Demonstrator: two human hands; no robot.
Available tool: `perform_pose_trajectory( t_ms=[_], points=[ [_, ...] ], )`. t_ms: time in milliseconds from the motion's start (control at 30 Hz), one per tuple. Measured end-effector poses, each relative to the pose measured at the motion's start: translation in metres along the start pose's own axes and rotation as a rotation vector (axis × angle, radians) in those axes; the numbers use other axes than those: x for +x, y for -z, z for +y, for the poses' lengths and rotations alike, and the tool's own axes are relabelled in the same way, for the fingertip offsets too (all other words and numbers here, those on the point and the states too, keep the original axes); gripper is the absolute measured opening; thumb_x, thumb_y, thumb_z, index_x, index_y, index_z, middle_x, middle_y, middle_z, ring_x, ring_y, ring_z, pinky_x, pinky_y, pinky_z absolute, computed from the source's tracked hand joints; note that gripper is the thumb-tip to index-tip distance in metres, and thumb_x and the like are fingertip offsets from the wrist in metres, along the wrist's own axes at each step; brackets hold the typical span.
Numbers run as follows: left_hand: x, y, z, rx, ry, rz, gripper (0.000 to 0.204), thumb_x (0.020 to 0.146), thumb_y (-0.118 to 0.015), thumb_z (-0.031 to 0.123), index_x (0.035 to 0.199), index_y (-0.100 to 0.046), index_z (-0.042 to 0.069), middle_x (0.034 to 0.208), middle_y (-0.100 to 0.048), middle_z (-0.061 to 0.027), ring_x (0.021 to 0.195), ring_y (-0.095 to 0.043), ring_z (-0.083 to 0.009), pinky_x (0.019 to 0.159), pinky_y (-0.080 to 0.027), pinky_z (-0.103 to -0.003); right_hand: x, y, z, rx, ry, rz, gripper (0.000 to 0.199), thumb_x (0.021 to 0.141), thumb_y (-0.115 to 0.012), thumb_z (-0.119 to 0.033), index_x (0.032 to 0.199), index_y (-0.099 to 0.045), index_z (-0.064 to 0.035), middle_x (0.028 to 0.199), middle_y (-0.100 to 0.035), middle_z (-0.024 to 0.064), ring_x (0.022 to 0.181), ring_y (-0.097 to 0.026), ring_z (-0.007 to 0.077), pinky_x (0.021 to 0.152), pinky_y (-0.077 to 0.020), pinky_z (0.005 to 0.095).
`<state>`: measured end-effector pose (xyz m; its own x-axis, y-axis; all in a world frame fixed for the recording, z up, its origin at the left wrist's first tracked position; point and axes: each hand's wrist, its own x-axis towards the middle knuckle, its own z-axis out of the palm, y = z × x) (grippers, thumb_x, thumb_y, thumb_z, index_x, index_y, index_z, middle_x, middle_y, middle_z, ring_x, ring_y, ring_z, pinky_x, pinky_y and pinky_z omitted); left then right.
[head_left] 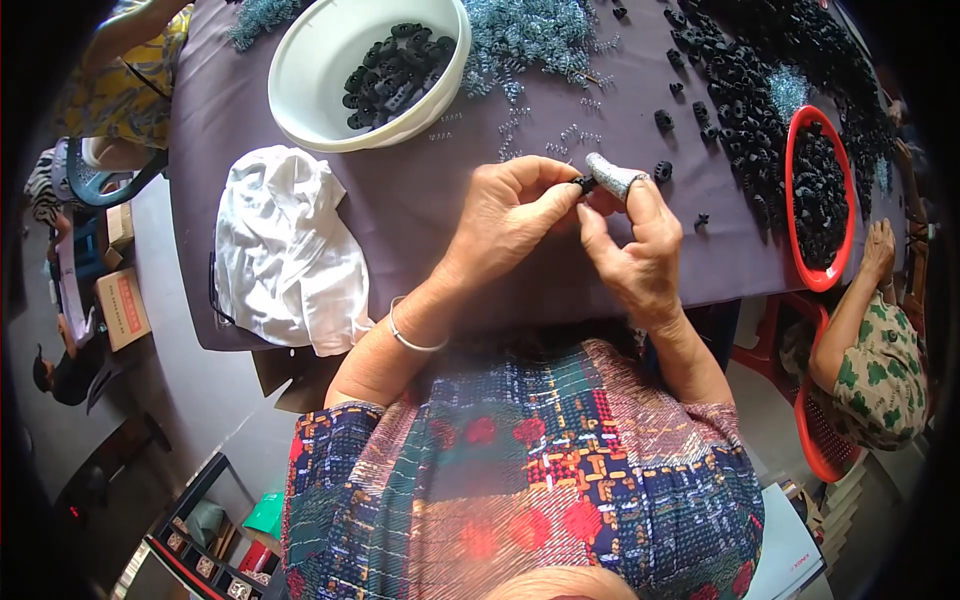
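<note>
Closest in, your patterned shirt (500, 460) fills the lower middle, and a pale bangle (408, 342) circles your left wrist. Your left hand (510, 215) has its grip closed, thumb and forefinger pinching a small black part (586, 184) just above the surface (410, 190). Your right hand (640, 255) is right beside it, a silvery speckled sleeve (612, 175) over one finger; its thumb stands apart from that finger, and you cannot tell whether this grip has hold of the part too.

To your left lies a crumpled white cloth (285, 240). Just past your right hand sits a loose black piece (663, 171), with thin coil springs (580, 136) scattered ahead. Over on the right, a red-rimmed basket (793, 190) holds more black pieces, near a co-worker's hand (880, 250). Farther off are a white bowl (290, 110) partly filled with black parts, a heap of springs (530, 40) beside it, and a broad spread of black pieces (740, 130).
</note>
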<state>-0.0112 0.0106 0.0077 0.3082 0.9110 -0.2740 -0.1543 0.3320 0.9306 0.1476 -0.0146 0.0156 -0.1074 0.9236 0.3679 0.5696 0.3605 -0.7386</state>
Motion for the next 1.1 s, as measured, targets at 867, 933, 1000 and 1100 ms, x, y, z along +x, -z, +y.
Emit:
perform_pose_trajectory(
  t_ms=[867, 933, 1000, 1100],
  points=[
    [0.002, -0.003, 0.005, -0.133, -0.030, -0.047, 0.012, 0.087, -0.064, 0.007, 0.092, -0.066, -0.003, 0.075, -0.066, -0.0050, 0.064, -0.062, -0.0086, 0.056, -0.050, -0.021, -0.003, -0.011, 0.003, -0.404, 0.300, 0.096, 0.040, 0.068, -0.071, 0.000, 0.107, -0.061, 0.0037, 0.099, -0.062, 0.0166, 0.085, -0.061, 0.0311, 0.075, -0.0491, 0.0387],
    [0.003, -0.002, 0.005, -0.166, -0.033, -0.058, 0.010, 0.086, -0.064, 0.006, 0.091, -0.066, -0.002, 0.074, -0.066, -0.0047, 0.063, -0.062, -0.0087, 0.056, -0.050, -0.021, -0.002, -0.012, 0.002, -0.373, 0.295, 0.086, 0.040, 0.069, -0.071, 0.000, 0.107, -0.060, 0.0044, 0.098, -0.062, 0.0167, 0.084, -0.061, 0.0310, 0.075, -0.0500, 0.0382],
    [0.003, 0.000, 0.007, -0.149, -0.001, -0.057, 0.009, 0.085, -0.063, 0.005, 0.090, -0.065, -0.003, 0.075, -0.066, -0.0047, 0.065, -0.063, -0.0090, 0.057, -0.051, -0.021, -0.001, -0.013, 0.001, -0.343, 0.289, 0.076, 0.040, 0.070, -0.072, -0.001, 0.107, -0.060, 0.0052, 0.097, -0.062, 0.0169, 0.083, -0.061, 0.0310, 0.074, -0.0509, 0.0376],
    [0.001, 0.001, 0.009, -0.168, 0.055, -0.056, 0.011, 0.083, -0.064, 0.005, 0.092, -0.067, -0.001, 0.081, -0.066, -0.0034, 0.076, -0.061, -0.0087, 0.071, -0.049, -0.023, 0.002, -0.016, -0.001, -0.288, 0.260, 0.132, 0.031, 0.068, -0.070, -0.005, 0.095, -0.059, 0.0060, 0.092, -0.061, 0.0173, 0.080, -0.061, 0.0315, 0.071, -0.0511, 0.0387]
  ],
)
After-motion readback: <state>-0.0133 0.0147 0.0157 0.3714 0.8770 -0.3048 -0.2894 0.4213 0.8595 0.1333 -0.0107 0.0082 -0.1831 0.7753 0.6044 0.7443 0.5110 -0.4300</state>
